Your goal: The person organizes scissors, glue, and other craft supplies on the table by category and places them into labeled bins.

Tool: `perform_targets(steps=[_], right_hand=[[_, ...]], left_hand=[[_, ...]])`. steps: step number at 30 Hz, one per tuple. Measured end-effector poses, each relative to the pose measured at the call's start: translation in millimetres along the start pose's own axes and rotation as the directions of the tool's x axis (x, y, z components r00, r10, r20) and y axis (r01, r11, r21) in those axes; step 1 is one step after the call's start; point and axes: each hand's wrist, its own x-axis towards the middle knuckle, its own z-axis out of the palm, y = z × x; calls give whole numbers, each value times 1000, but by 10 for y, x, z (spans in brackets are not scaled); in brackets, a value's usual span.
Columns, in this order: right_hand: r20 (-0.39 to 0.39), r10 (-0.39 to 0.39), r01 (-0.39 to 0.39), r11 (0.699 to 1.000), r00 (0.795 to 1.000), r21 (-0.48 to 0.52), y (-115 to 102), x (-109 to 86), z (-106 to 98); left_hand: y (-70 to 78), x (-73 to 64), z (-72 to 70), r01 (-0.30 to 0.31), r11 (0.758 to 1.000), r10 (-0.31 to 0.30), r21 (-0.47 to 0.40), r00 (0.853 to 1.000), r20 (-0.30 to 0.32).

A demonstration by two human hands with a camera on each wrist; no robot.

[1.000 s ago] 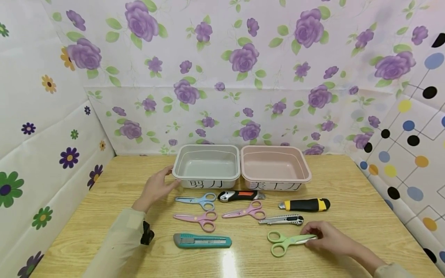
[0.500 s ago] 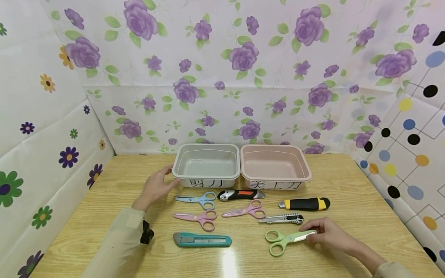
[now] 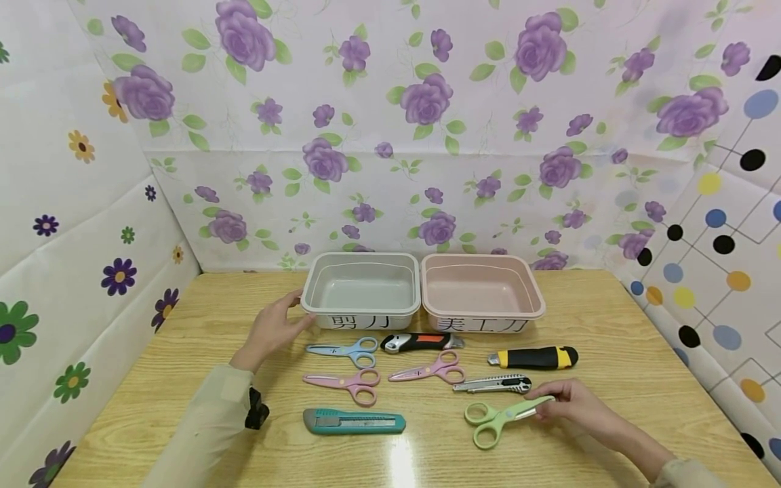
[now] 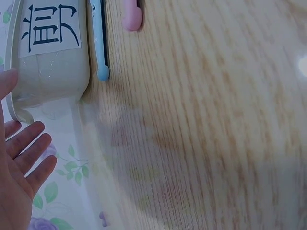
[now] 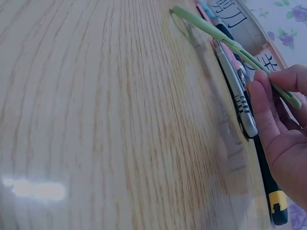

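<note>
My right hand (image 3: 576, 409) pinches the blade end of green-handled scissors (image 3: 497, 423) between thumb and fingers. In the right wrist view the scissors (image 5: 230, 43) slant, their blade end raised toward the fingertips and the handle loops low near the tabletop. My left hand (image 3: 274, 332) rests at the left front corner of a grey plastic basket (image 3: 360, 314), fingers loosely extended. The left wrist view has its thumb at the rim of the basket (image 4: 53, 76) and the other fingers spread beside it.
A pink basket (image 3: 482, 316) stands beside the grey one. In front lie blue scissors (image 3: 348, 351), two pink scissors (image 3: 350, 383), a teal utility knife (image 3: 354, 421), a silver utility knife (image 3: 493, 384), a yellow-black one (image 3: 533, 358) and a black-orange one (image 3: 422, 342).
The blade end of the green scissors has risen in my right hand, and the loops have shifted slightly left. My left hand stays at the grey basket.
</note>
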Motion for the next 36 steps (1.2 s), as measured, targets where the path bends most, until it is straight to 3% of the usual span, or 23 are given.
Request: perform_targets(steps=[21,27,36], right_hand=[[5,2,-2,994,1000,112,-174,102,73],[2,54,-53,994,999,91,-266,175,82],[-9,29,-29,999,1000,20,-449,315,115]], left_hand=[[4,-4,7,-2,1000,2,-5,1000,-8],[0,0,16,4,1000,-4,-4,1000,-10],[11,-7,5,-13,1000,13,-11,1000,-14]])
